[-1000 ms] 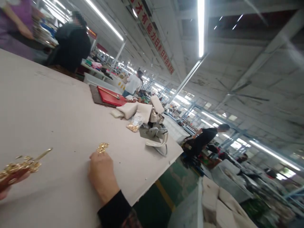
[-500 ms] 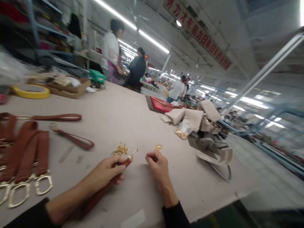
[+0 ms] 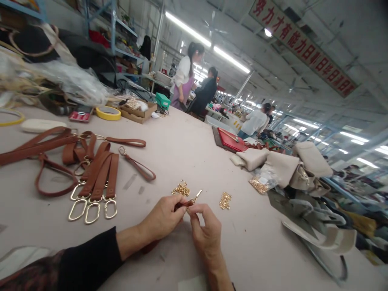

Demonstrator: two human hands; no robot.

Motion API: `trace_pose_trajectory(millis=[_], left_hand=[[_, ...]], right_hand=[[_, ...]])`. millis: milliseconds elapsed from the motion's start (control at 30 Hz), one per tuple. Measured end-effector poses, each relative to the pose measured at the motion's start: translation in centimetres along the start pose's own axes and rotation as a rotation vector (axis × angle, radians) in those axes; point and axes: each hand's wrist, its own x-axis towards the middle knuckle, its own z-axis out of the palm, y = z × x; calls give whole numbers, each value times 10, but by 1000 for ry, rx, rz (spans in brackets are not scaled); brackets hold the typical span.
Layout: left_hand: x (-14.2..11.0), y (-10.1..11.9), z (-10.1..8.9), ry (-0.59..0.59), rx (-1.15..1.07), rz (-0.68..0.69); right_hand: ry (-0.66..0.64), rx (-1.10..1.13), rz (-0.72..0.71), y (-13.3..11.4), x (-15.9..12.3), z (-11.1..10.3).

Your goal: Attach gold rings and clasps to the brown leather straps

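Observation:
My left hand (image 3: 163, 216) is closed round a thin brown leather strap (image 3: 181, 205) that ends in a gold clasp (image 3: 197, 197). My right hand (image 3: 205, 231) pinches at that strap end, fingertips meeting the left hand's. Both hands hover just above the beige table (image 3: 182, 153). Two small heaps of gold fittings lie right behind them: one (image 3: 181, 188) by the left hand, one (image 3: 225, 200) beside the right.
Brown straps with gold D-rings (image 3: 93, 182) lie at left. Yellow tape (image 3: 108, 113), a cardboard tray (image 3: 135, 110) and a green box (image 3: 163, 101) sit at the far edge. Beige bags (image 3: 281, 165), a bag of gold parts (image 3: 260, 182) and a red folder (image 3: 232, 140) lie at right. People stand beyond.
The view swung left and down, bringing the straps and both hands into sight. My right hand left the heap of gold fittings and came over to the strap end in my left hand.

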Motion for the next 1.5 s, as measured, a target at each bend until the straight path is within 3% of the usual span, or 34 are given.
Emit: trace_pose_trajectory(millis=[200,300,500,733,867,967,1067,1133,1267,1400,1467,1500], left_hand=[[0,-3,2,-60,-74,-3],[0,-3,2,-60,-56,14],[-1,5,-3,-73,-65,77],[1,-1,6,-68,-265,-80],[-1,-2,8,-2,-183,-77],[-5,1,7,63,-111,-62],[-10,6,9,114,-62,-37],[-13,9,11,118,-40,-8],[-18,10,18,14,-84,72],[-17,13,12,-126,-42,136],[-12,19,-3,-37,97,113],[-9,23,-14,84,189,93]], right_hand=[[15,-84,-79,1,-2,1],[37,-88,-35,1,-3,3],[49,143,327,0,-1,5],[189,535,669,13,-7,3],[78,616,855,17,-14,7],[-53,572,876,18,-21,13],[-30,573,924,25,-31,18],[7,697,969,32,-38,19],[71,917,999,43,-46,18],[124,852,943,38,-53,11],[150,731,914,30,-61,-5],[189,665,903,25,-68,-17]])
